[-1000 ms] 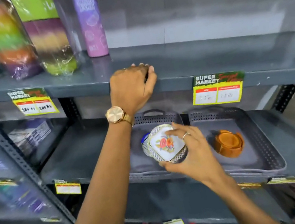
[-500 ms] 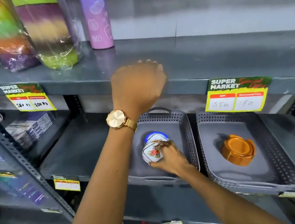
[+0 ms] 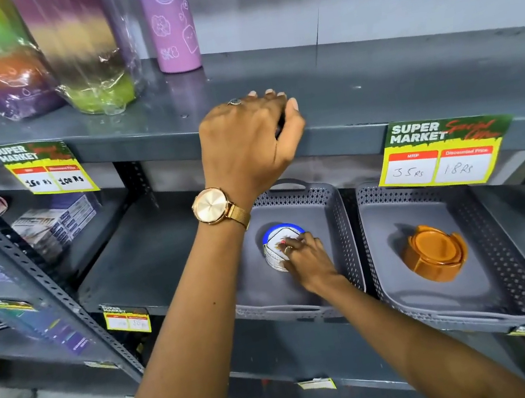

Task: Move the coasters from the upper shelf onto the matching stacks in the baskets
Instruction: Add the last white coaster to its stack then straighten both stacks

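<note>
My right hand (image 3: 308, 262) reaches into the left grey basket (image 3: 341, 241) and its fingers rest on a white floral coaster (image 3: 275, 254), which sits on a stack with a blue-rimmed piece (image 3: 282, 229) showing behind it. My left hand (image 3: 250, 142), with a gold watch on the wrist, curls over the front lip of the upper shelf (image 3: 375, 89); something dark shows under its fingers, too hidden to name. An orange coaster stack (image 3: 435, 251) stands in the right grey basket (image 3: 494, 264).
Wrapped rainbow-coloured bottles (image 3: 31, 53) and a purple bottle (image 3: 171, 23) stand at the upper shelf's left. Yellow price tags (image 3: 441, 155) hang from the shelf edge. Boxes (image 3: 53, 223) lie on the lower shelf at left. A slotted steel post (image 3: 33, 272) runs diagonally at left.
My right hand carried the floral coaster down from above the basket front and set it on the stack in the left basket. My left hand stayed on the upper shelf edge.
</note>
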{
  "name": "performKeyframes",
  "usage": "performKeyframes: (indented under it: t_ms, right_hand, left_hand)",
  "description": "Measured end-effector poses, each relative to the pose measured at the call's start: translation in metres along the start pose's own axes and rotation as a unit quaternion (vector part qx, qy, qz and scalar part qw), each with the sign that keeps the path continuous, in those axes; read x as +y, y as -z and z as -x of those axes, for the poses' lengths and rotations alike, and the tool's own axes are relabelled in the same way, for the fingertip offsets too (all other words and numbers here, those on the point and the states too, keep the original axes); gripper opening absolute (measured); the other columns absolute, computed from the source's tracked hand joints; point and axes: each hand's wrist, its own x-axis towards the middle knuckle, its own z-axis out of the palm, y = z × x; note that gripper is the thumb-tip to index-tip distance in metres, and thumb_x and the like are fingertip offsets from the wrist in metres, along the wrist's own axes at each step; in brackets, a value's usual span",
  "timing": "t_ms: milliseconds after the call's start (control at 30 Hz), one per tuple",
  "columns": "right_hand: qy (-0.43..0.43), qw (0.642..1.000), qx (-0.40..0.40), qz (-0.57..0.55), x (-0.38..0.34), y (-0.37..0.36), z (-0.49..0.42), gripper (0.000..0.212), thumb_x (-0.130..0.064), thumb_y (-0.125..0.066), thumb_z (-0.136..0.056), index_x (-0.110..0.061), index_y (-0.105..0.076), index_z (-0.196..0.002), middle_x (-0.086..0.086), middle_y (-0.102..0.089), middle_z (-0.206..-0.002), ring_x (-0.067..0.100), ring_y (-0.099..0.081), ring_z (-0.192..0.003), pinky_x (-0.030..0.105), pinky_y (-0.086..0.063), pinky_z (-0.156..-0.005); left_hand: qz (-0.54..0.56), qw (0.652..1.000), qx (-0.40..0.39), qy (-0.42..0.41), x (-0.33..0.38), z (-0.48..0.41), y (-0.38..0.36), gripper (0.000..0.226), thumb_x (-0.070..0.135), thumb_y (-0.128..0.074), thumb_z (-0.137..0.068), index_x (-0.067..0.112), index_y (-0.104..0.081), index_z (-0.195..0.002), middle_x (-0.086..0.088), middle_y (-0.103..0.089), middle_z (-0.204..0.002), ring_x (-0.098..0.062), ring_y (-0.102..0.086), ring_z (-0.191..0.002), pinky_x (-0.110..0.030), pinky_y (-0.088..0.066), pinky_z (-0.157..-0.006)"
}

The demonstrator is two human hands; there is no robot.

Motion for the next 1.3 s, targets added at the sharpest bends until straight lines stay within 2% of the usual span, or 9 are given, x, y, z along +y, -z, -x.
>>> performKeyframes:
  t_ms: [167,500,600,700,833,967,1067,1200,1300]
  right_hand:
    - [-0.008,1.000,0.009,0.012,0.000,-0.007,-0.008,0.041,-0.009,-0.047,-0.096,-0.014,-0.049,-0.136,0.005,-0.037,-0.154,0.034,-0.030,-0.135,0.042,-0.029,-0.103]
    - [-0.023,1.000,0.016,0.005,-0.001,-0.007,-0.005,0.047,-0.017,-0.050,-0.095,-0.014,-0.043,-0.141,0.010,-0.034,-0.154,0.035,-0.029,-0.135,0.042,-0.029,-0.103]
    - [-0.028,0.998,0.053,-0.025,0.002,0.007,0.009,0.046,-0.027,-0.050,-0.096,-0.010,-0.045,-0.139,0.008,-0.032,-0.155,0.033,-0.032,-0.131,0.041,-0.030,-0.103]
    - [-0.036,0.990,0.119,-0.071,0.010,0.024,0.032,0.052,-0.027,-0.053,-0.095,-0.009,-0.042,-0.142,0.010,-0.037,-0.152,0.035,-0.037,-0.128,0.043,-0.033,-0.101]
    - [-0.050,0.979,0.183,-0.076,0.027,0.038,0.062,0.049,-0.022,-0.054,-0.094,-0.009,-0.045,-0.140,0.015,-0.048,-0.143,0.039,-0.043,-0.121,0.047,-0.040,-0.099]
    - [-0.067,0.978,0.187,-0.061,0.045,0.043,0.078,0.052,-0.026,-0.055,-0.093,-0.008,-0.045,-0.140,0.015,-0.049,-0.143,0.040,-0.044,-0.123,0.048,-0.040,-0.098]
    - [-0.085,0.976,0.192,-0.064,0.058,0.043,0.082,0.051,-0.031,-0.052,-0.093,-0.009,-0.047,-0.139,0.014,-0.050,-0.142,0.039,-0.045,-0.125,0.048,-0.041,-0.100]
    - [-0.125,0.972,0.190,-0.059,0.085,0.041,0.085,0.050,-0.031,-0.050,-0.096,-0.009,-0.045,-0.140,0.014,-0.047,-0.145,0.037,-0.039,-0.132,0.048,-0.037,-0.104]
    - [-0.190,0.966,0.162,-0.062,0.113,0.040,0.088,0.055,-0.033,-0.052,-0.094,-0.010,-0.040,-0.143,0.016,-0.039,-0.150,0.038,-0.029,-0.140,0.049,-0.031,-0.112]
  left_hand:
    - [0.007,1.000,-0.003,0.000,-0.001,0.001,-0.002,0.043,0.031,-0.039,-0.092,0.017,-0.071,-0.066,0.003,-0.071,-0.066,-0.019,-0.072,-0.078,-0.025,-0.039,-0.054]
    - [0.020,0.999,-0.040,0.017,0.001,0.000,0.002,0.043,0.031,-0.039,-0.093,0.017,-0.072,-0.069,0.002,-0.070,-0.064,-0.019,-0.072,-0.078,-0.027,-0.042,-0.056]
    - [0.046,0.999,-0.004,-0.007,0.003,0.003,0.004,0.038,0.030,-0.042,-0.097,0.012,-0.075,-0.099,-0.004,-0.075,-0.101,-0.022,-0.068,-0.102,-0.033,-0.051,-0.079]
    - [0.074,0.992,0.012,-0.099,0.015,0.035,0.008,0.044,0.030,-0.046,-0.098,0.000,-0.062,-0.126,-0.016,-0.058,-0.132,-0.033,-0.050,-0.127,-0.048,-0.039,-0.106]
    - [0.098,0.976,-0.018,-0.196,0.026,0.102,-0.002,0.058,0.028,-0.059,-0.089,0.000,-0.045,-0.138,-0.018,-0.037,-0.145,-0.035,-0.032,-0.138,-0.052,-0.026,-0.114]
    - [0.104,0.960,-0.169,-0.196,0.027,0.151,-0.039,0.059,0.031,-0.049,-0.094,-0.001,-0.039,-0.142,-0.019,-0.035,-0.150,-0.034,-0.025,-0.142,-0.049,-0.021,-0.117]
    - [0.072,0.938,-0.314,-0.127,0.029,0.169,-0.069,0.065,0.035,-0.053,-0.091,-0.001,-0.041,-0.143,-0.021,-0.033,-0.151,-0.034,-0.025,-0.142,-0.044,-0.012,-0.119]
    - [0.044,0.857,-0.513,0.019,0.031,0.178,-0.102,0.081,0.049,-0.054,-0.093,0.004,-0.020,-0.152,-0.020,-0.011,-0.158,-0.032,-0.007,-0.146,-0.039,-0.001,-0.119]
    - [0.018,0.811,-0.579,0.085,0.036,0.181,-0.120,0.095,0.056,-0.059,-0.088,0.005,-0.013,-0.153,-0.020,-0.007,-0.158,-0.035,-0.005,-0.146,-0.043,-0.006,-0.119]
